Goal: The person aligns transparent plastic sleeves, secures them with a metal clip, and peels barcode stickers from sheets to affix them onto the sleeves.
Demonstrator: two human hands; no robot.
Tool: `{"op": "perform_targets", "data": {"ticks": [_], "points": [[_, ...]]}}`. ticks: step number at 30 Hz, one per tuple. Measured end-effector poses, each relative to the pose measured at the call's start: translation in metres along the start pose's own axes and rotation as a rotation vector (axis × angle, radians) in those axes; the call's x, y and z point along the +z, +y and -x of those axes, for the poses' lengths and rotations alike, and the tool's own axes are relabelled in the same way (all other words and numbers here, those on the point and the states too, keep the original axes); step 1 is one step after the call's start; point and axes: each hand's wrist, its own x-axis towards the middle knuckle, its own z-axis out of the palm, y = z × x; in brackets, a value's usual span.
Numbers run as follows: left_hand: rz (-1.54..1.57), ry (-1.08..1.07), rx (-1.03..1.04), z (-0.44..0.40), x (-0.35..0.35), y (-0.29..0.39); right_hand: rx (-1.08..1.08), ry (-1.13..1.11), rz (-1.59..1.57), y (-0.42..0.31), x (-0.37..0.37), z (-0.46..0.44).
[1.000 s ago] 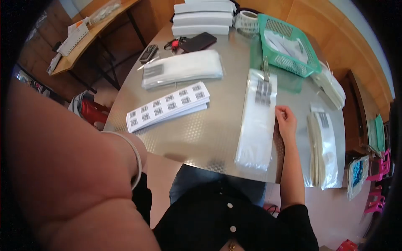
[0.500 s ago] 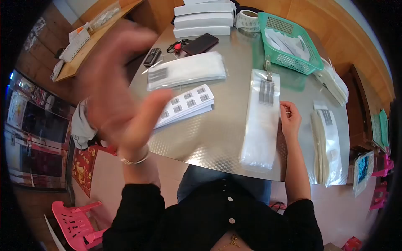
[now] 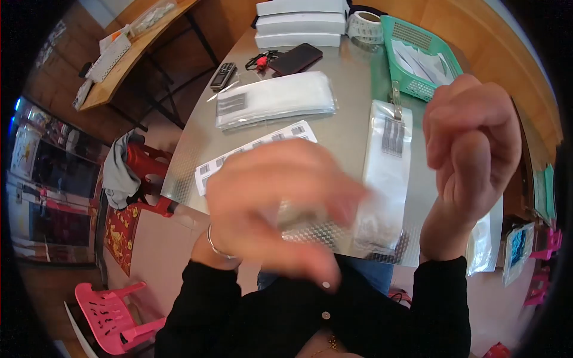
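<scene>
Left hand point(image 3: 271, 203) blurred, raised over bench point(image 3: 191, 161), fingers parted, nothing visible between them; right hand point(image 3: 474, 140) raised near green basket point(image 3: 418, 85), fingers curled, contents cannot be told; barcode sheets point(image 3: 206, 173) partly behind left hand; clipped bag stack point(image 3: 385, 185) lies between hands, striped barcode label near clip point(image 3: 396, 101); flat bag stack point(image 3: 280, 98) beyond sheets, similar label at left end; print too small to read.

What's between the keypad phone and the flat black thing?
Dark cords with a red piece lie between the keypad phone and the flat black thing, in the head view.
</scene>
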Motion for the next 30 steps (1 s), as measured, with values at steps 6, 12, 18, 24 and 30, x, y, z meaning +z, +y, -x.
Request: {"op": "perform_targets", "data": {"ticks": [6, 12, 18, 24, 30], "points": [[0.578, -0.254, 0.289, -0.038, 0.047, 0.033, 0.369, 0.138, -0.051, 0.024, -0.015, 0.034], [0.886, -0.433, 0.372, -0.054, 0.096, 0.055, 0.583, 0.18, 0.0, 0.043, -0.034, 0.076], [1.083, -0.617, 0.454, -0.065, 0.124, 0.074, 0.685, 0.18, 0.035, 0.06, -0.037, 0.097], [1.203, -0.201, 0.666, -0.062, 0.175, 0.06, 0.785, 0.198, 0.032, 0.068, -0.037, 0.115], [1.809, -0.328, 0.258, -0.042, 0.122, 0.075, 0.852, 0.154, -0.048, 0.079, -0.038, 0.124]]}}
